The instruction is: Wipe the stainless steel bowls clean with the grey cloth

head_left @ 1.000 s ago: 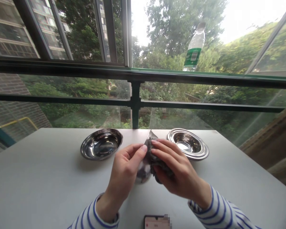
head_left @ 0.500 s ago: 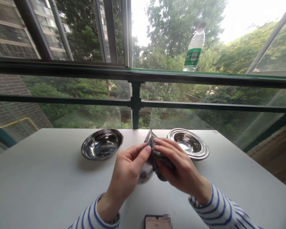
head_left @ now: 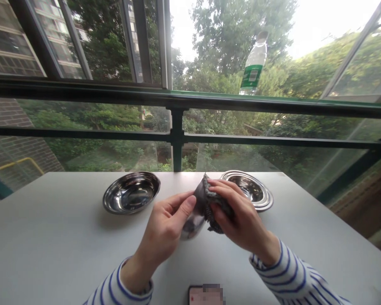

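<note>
Above the middle of the white table, a shiny steel bowl [head_left: 193, 226] is tilted up on edge. My left hand [head_left: 169, 224] pinches its rim between thumb and fingers. In my right hand [head_left: 238, 207] is a bunched dark grey cloth [head_left: 216, 218], pressed against the bowl's right side near the rim. My right fingers curl over the cloth's top, and the palm hides part of it. The bowl's inside is mostly covered by the cloth and fingers.
A steel bowl [head_left: 131, 192] sits at the table's back left, and nested steel bowls [head_left: 266, 199] at the back right. A phone [head_left: 205, 294] lies at the near edge. Beyond the table [head_left: 66, 250], a plastic bottle [head_left: 252, 72] stands on the green railing [head_left: 209, 100].
My right hand and the cloth have shifted slightly along the bowl's rim, and more of the bowl shows between my hands. The whole view has moved a little.
</note>
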The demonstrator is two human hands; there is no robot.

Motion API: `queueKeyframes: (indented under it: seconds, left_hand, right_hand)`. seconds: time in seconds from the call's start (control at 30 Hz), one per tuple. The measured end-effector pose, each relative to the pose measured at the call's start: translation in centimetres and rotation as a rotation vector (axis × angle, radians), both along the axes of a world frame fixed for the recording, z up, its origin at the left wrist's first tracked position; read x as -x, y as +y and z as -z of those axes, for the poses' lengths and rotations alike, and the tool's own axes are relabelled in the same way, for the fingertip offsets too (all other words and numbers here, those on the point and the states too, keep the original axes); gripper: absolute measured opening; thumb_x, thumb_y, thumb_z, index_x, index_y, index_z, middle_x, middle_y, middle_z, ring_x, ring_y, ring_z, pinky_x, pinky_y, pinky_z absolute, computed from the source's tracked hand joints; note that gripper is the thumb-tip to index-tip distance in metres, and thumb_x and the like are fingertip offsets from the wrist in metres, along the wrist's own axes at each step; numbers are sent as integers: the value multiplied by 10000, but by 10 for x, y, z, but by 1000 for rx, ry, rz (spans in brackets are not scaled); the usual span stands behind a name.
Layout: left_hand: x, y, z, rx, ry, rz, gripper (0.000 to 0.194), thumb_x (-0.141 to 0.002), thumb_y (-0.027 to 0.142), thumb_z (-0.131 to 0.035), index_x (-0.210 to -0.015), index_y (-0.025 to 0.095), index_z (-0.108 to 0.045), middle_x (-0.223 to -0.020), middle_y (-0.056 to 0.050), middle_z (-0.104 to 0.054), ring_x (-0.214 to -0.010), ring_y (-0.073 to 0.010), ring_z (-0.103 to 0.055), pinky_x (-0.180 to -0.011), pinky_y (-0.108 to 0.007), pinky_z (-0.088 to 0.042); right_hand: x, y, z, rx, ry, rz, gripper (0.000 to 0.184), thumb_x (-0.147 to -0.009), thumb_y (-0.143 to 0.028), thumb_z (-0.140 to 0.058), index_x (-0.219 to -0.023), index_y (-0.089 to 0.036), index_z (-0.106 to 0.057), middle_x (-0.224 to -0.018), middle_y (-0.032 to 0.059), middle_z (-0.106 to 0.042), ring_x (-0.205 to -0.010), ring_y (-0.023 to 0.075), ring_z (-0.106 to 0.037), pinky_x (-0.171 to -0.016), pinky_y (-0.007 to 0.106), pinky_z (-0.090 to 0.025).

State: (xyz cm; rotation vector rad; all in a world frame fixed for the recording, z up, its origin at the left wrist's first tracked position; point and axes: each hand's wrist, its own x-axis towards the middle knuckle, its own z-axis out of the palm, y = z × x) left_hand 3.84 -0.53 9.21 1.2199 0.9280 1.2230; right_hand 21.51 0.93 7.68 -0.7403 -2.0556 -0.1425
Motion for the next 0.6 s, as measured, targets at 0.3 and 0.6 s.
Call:
queueKeyframes:
  seconds: [0.3,0.6]
  left_hand:
    - [-2,-3,-1,-31,22,2,237,-770,316,-613,-903,150,-716,-647,-16,-611,-601,-114,-551,-574,-208,-467]
    - [4,2,9,-21,40,51,265,-808,372,-560,-907,162,-688,-636,-7,-560,-585,-106,-504,-540,-209,-441]
  right_hand:
    - [2,-2,-4,-43,-64,-70,309,-785,-132,-520,-1090,-179,-500,-1144,108,-607,-1107,241,-507,-910,435,-435]
    - [4,-3,0,-21,-48,-60,327,-784,-138,-517,-1107,-184,-495,-1174,110,-590,-1146,258,-482,-919,448,-425]
